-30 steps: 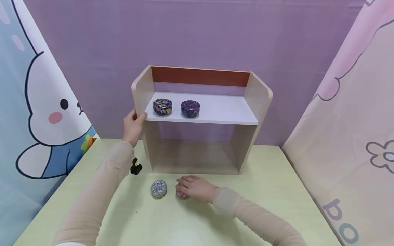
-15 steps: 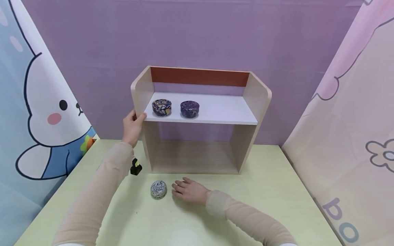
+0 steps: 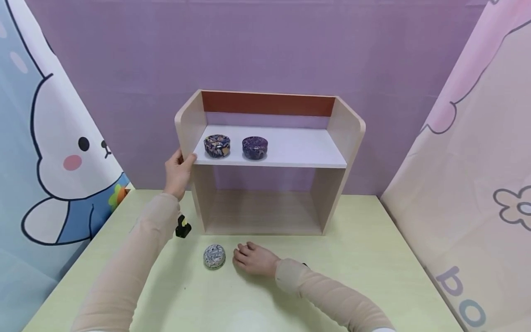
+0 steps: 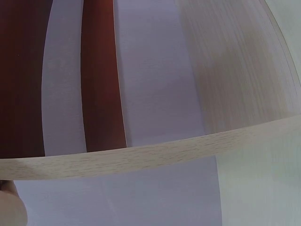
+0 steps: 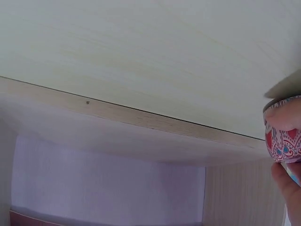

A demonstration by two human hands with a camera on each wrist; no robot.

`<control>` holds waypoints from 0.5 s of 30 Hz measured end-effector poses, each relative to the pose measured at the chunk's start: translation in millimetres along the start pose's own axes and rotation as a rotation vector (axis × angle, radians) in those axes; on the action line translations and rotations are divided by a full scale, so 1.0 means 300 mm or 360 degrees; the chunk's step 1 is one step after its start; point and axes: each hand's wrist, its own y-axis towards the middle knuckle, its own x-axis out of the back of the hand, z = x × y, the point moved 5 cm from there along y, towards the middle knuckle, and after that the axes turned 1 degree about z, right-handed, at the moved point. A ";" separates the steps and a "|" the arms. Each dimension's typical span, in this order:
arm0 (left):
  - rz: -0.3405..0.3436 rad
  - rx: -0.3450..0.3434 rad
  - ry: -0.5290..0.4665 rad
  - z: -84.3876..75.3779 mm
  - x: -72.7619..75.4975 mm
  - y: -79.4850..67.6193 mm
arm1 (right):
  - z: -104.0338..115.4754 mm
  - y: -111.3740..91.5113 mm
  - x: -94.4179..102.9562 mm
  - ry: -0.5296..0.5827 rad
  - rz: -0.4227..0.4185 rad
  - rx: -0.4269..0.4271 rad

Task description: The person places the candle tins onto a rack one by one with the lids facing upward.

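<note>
My left hand [image 3: 178, 174] grips the left side panel of a small wooden shelf unit [image 3: 188, 117], thumb at the front edge; only a bit of that hand [image 4: 10, 207] shows in the left wrist view. Low over the table, my right hand [image 3: 256, 259] holds a round tin [image 5: 284, 141] with a red, white and blue pattern, pinched between thumb and fingers. The head view hides this tin behind the hand. Left of it a grey-white patterned tin [image 3: 214, 257] lies on the table. Two dark patterned tins, one multicoloured [image 3: 217, 146] and one purple [image 3: 255, 148], stand on the upper board.
The shelf unit has a white upper board [image 3: 303, 145], a lower compartment floor [image 3: 265, 212] and a reddish-brown back rail [image 3: 269, 103]. It stands on a pale green table [image 3: 361, 258]. Behind is a purple curtain [image 3: 265, 46]; printed cloths hang at both sides.
My right hand has shifted slightly left on the table, and the pink-red tin that showed under its fingers is now hidden in the head view. My left hand keeps its grip on the panel.
</note>
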 end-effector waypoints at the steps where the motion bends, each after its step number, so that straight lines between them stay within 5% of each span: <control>1: 0.0000 0.0002 -0.0002 0.000 0.001 -0.001 | 0.002 0.001 -0.002 -0.0021 -0.0006 0.0005; 15: -0.0021 -0.0009 -0.0004 -0.002 0.005 0.003 | 0.009 0.006 0.000 -0.0068 -0.0001 0.0008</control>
